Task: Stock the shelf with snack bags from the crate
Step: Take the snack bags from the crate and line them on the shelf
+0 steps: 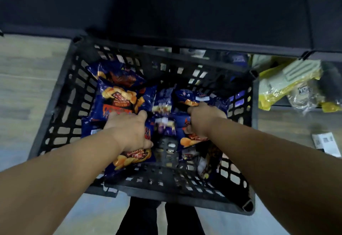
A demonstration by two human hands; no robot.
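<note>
Both hands down in black crate (61, 94), frame centre. Left hand (129, 129) fingers curled onto a blue barbecue chip bag (135, 158) at 7 o'clock of crate. Right hand (202, 119) grips another blue bag (196, 97) at 2 o'clock. More bags (118, 96) at 10 o'clock. Dark shelf (203, 12) at 12.
</note>
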